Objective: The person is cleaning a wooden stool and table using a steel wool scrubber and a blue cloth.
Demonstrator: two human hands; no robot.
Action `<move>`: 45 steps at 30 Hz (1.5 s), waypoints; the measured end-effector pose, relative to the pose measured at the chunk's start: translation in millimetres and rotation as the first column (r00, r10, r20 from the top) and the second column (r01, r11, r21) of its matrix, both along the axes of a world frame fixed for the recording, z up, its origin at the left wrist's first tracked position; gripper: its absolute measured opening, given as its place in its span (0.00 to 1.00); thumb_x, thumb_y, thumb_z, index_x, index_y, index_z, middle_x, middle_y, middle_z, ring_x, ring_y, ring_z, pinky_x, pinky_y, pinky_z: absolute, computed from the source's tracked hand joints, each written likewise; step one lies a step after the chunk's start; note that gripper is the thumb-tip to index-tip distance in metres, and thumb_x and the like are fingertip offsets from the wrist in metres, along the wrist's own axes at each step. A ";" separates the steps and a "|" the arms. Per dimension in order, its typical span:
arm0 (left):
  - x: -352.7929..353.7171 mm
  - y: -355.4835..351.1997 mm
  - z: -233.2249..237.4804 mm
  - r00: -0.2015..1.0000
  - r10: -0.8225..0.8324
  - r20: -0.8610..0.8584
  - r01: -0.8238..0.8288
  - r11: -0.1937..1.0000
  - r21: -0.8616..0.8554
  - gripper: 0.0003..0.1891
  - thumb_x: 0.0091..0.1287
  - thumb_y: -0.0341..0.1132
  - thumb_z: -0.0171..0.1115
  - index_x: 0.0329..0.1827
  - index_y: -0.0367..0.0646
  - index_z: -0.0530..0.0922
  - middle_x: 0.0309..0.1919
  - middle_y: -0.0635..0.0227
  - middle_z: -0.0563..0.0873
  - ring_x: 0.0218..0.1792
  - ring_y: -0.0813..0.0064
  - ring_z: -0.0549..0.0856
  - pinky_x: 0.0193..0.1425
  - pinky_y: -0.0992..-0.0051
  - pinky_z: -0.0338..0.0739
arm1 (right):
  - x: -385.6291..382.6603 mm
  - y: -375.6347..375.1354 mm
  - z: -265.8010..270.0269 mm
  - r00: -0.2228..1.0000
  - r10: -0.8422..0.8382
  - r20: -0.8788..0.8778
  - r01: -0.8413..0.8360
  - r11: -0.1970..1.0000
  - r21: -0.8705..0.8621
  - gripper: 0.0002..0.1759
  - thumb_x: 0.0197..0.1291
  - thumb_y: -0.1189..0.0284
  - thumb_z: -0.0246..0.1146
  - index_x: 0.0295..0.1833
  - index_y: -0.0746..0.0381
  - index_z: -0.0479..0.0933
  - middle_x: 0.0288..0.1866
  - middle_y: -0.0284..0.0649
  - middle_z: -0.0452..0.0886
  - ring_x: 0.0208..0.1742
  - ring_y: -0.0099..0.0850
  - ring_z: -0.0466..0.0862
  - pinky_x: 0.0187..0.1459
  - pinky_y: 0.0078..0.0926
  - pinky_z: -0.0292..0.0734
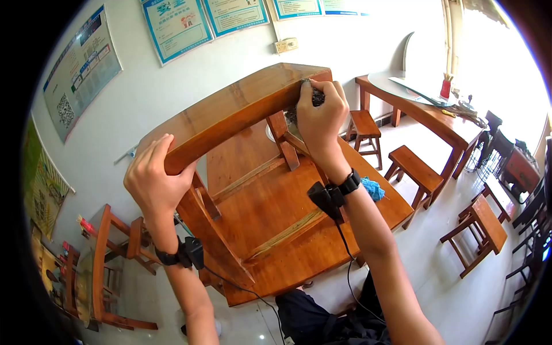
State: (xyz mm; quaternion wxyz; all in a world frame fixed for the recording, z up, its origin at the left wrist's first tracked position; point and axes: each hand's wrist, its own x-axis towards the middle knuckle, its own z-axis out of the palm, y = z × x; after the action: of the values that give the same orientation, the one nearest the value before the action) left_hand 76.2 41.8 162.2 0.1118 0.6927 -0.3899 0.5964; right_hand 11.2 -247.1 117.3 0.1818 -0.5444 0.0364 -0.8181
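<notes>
A wooden bench (230, 102) stands tilted on the brown wooden table (299, 230), its long edge towards me. My left hand (158, 172) is wrapped round the near left corner of the bench. Near its right end, my right hand (323, 109) is closed on a dark wiry scouring pad (317, 98), pressed against the bench's edge. Behind my right hand, part of the pad is hidden. A blue cloth (372, 188) lies crumpled on the table's right side. Both wrists carry black straps with small devices and cables.
At the right, a long wooden table (420, 112) holds a glass sheet and a red cup (445, 87) of sticks. Stools (417, 167) stand on the tiled floor to the right. More wooden furniture (103, 259) is at the left. Posters (178, 26) hang on the wall behind.
</notes>
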 end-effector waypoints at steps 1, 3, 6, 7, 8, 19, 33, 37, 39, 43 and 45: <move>-0.2 -0.1 0.4 1.000 -0.004 -0.010 0.004 1.000 0.002 0.26 0.47 0.42 0.88 0.51 0.46 0.90 0.42 0.65 0.94 0.43 0.59 0.93 0.47 0.65 0.86 | 0.9 1.1 3.4 1.000 0.003 0.020 -0.004 0.998 0.068 0.07 0.64 0.81 0.68 0.32 0.66 0.78 0.32 0.47 0.77 0.32 0.47 0.79 0.34 0.47 0.75; 0.5 -0.2 0.1 1.000 0.000 -0.002 0.000 1.000 -0.004 0.26 0.47 0.43 0.88 0.49 0.45 0.90 0.43 0.65 0.95 0.42 0.59 0.93 0.47 0.65 0.86 | -2.6 20.1 8.0 1.000 0.006 -0.009 -0.005 0.995 0.104 0.08 0.64 0.80 0.67 0.32 0.65 0.77 0.33 0.48 0.77 0.34 0.49 0.79 0.36 0.46 0.76; 3.0 0.3 0.4 1.000 -0.003 0.031 0.003 1.000 -0.005 0.26 0.46 0.44 0.88 0.48 0.44 0.90 0.43 0.64 0.95 0.42 0.59 0.93 0.46 0.65 0.87 | 2.2 44.3 -0.1 0.996 -0.029 -0.090 0.023 0.997 -0.067 0.08 0.64 0.81 0.66 0.32 0.65 0.76 0.34 0.48 0.77 0.36 0.49 0.80 0.39 0.44 0.78; 3.2 0.0 0.6 0.999 -0.007 0.052 0.006 1.000 0.006 0.26 0.45 0.44 0.88 0.48 0.44 0.90 0.43 0.64 0.95 0.42 0.59 0.93 0.46 0.65 0.87 | -1.3 36.8 -0.6 0.991 -0.021 -0.134 -0.002 0.986 -0.166 0.08 0.64 0.81 0.66 0.32 0.65 0.76 0.34 0.48 0.77 0.37 0.48 0.80 0.41 0.44 0.78; 3.1 -1.4 0.8 0.999 -0.010 0.052 0.010 1.000 0.006 0.26 0.45 0.44 0.88 0.48 0.44 0.90 0.43 0.64 0.95 0.42 0.59 0.93 0.46 0.65 0.87 | -5.7 27.8 -1.4 0.984 -0.017 -0.180 -0.031 0.965 -0.259 0.08 0.64 0.81 0.65 0.32 0.65 0.76 0.34 0.48 0.77 0.38 0.48 0.80 0.42 0.43 0.78; 5.2 1.3 -0.5 0.999 -0.017 0.036 0.017 1.000 0.000 0.26 0.48 0.42 0.88 0.50 0.45 0.89 0.42 0.65 0.94 0.42 0.58 0.93 0.46 0.65 0.86 | -5.8 34.5 -2.1 0.989 0.045 -0.143 -0.068 0.984 -0.164 0.08 0.66 0.81 0.67 0.32 0.67 0.78 0.32 0.50 0.77 0.33 0.50 0.80 0.37 0.44 0.77; 2.0 2.1 -1.4 1.000 0.007 -0.010 -0.007 1.000 0.008 0.27 0.47 0.40 0.88 0.52 0.45 0.89 0.43 0.64 0.94 0.43 0.58 0.92 0.47 0.64 0.86 | -25.7 -16.1 10.8 0.969 0.143 -0.202 -0.128 0.988 0.088 0.04 0.62 0.83 0.68 0.42 0.70 0.84 0.42 0.49 0.83 0.45 0.51 0.83 0.49 0.45 0.80; 2.1 1.1 -0.7 1.000 -0.002 -0.009 0.002 1.000 -0.001 0.27 0.44 0.41 0.89 0.48 0.44 0.90 0.44 0.62 0.94 0.43 0.59 0.93 0.48 0.64 0.87 | -22.4 1.7 -2.0 0.971 0.078 -0.227 -0.085 0.996 -0.021 0.05 0.62 0.82 0.69 0.43 0.69 0.85 0.43 0.46 0.84 0.45 0.48 0.83 0.48 0.43 0.80; 1.9 1.3 -0.5 1.000 0.000 0.003 0.000 1.000 0.001 0.28 0.45 0.41 0.89 0.50 0.44 0.90 0.44 0.63 0.94 0.44 0.58 0.93 0.48 0.64 0.87 | -20.4 1.3 -3.6 0.968 0.070 -0.239 -0.078 0.997 -0.024 0.05 0.62 0.81 0.70 0.43 0.68 0.86 0.45 0.44 0.84 0.46 0.47 0.84 0.48 0.42 0.81; 4.3 1.7 -0.9 0.999 -0.011 0.034 0.011 1.000 -0.010 0.28 0.45 0.41 0.89 0.51 0.45 0.90 0.45 0.63 0.94 0.44 0.57 0.93 0.49 0.64 0.87 | -22.8 -11.7 2.7 0.978 0.068 -0.195 -0.079 0.996 -0.048 0.07 0.62 0.81 0.71 0.46 0.68 0.87 0.47 0.45 0.84 0.49 0.46 0.85 0.51 0.41 0.82; 3.4 0.9 -0.9 1.000 -0.010 0.021 0.010 1.000 -0.012 0.27 0.46 0.41 0.89 0.50 0.45 0.90 0.45 0.63 0.94 0.44 0.57 0.93 0.48 0.64 0.87 | -15.9 -4.5 4.7 0.993 0.070 -0.092 -0.068 0.997 0.021 0.08 0.61 0.82 0.71 0.47 0.68 0.87 0.47 0.46 0.84 0.49 0.47 0.85 0.51 0.41 0.82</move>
State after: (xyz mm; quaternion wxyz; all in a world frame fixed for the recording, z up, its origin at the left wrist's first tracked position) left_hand 79.5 42.7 161.3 0.1149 0.6837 -0.3908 0.6055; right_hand -4.7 -251.6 122.0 0.2130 -0.5811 0.0333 -0.7847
